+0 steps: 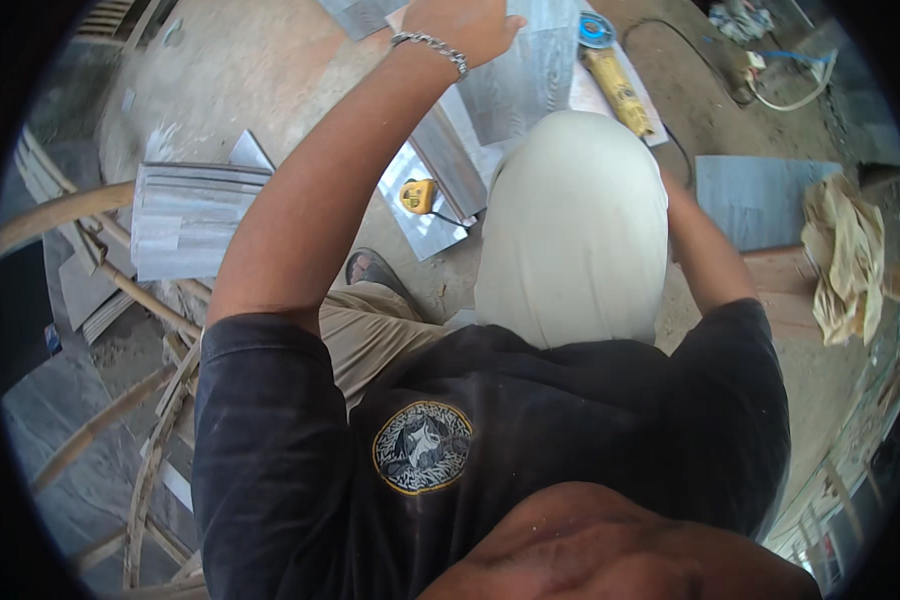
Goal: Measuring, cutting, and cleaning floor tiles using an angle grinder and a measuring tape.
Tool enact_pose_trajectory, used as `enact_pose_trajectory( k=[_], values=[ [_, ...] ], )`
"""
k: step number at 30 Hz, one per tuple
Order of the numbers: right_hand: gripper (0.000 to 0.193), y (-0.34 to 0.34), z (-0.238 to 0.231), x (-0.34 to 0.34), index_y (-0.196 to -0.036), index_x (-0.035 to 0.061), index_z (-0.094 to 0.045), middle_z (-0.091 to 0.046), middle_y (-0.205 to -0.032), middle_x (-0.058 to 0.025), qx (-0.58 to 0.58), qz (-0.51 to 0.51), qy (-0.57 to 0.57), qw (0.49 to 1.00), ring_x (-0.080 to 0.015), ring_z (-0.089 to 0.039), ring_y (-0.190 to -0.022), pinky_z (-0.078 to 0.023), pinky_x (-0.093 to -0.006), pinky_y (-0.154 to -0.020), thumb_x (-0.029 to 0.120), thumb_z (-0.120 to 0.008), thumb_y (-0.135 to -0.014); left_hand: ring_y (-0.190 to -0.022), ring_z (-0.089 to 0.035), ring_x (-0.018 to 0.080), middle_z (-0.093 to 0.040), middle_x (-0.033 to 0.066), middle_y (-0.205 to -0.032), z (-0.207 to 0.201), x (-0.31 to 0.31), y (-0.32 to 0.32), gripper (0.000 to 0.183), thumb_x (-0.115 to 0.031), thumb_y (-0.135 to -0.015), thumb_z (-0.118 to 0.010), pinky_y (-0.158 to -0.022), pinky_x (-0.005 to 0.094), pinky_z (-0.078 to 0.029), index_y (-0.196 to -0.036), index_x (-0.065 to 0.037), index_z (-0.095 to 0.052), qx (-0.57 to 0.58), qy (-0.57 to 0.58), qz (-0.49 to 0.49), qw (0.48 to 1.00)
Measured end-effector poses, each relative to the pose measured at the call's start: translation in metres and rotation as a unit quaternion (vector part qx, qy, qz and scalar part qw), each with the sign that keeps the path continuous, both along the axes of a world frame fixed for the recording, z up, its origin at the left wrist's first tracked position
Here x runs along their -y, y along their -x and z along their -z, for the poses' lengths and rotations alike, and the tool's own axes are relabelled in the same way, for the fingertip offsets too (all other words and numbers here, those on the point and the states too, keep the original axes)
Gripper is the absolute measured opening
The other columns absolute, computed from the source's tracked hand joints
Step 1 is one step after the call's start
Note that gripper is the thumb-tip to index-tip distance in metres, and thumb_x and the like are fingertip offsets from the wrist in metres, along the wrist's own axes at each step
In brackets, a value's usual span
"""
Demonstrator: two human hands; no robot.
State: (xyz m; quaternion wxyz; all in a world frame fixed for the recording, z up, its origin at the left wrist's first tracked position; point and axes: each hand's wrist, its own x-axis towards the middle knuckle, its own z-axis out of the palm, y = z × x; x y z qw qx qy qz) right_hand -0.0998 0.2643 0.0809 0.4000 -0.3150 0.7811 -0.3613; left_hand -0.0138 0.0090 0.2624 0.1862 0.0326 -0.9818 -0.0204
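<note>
My left hand reaches to the top edge of the view, with a chain bracelet at the wrist. It lies over grey wood-patterned tiles, its thumb stretched out to the side; the other fingers are mostly cut off. My right forearm passes behind my raised knee, which hides the right hand. Just beyond the knee, a yellow angle grinder with a blue disc lies on a pale board. A yellow tape measure rests on a shiny tile piece left of the knee.
Stacked grey tiles lie at the left, beside wooden poles. On the right are another grey tile and a crumpled tan sheet. A dark cable curves over the floor towards a white cable.
</note>
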Motion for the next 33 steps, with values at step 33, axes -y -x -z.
enact_pose_trajectory(
  k=[33],
  values=[
    [0.034,-0.121,0.116,0.128,-0.121,0.0028,-0.063,-0.067,-0.119,-0.0144,-0.220,-0.008,0.048,0.974,-0.0246,-0.065,-0.108,-0.052,-0.0349,-0.092,0.029,-0.063,-0.100,-0.116,-0.057,0.0435,-0.059,0.0263,-0.128,0.004,-0.006,0.009,0.072,-0.039,-0.082,-0.079,-0.102,0.0518,-0.043,-0.134,0.003,-0.052,0.009,0.059,0.006,0.998]
  ],
)
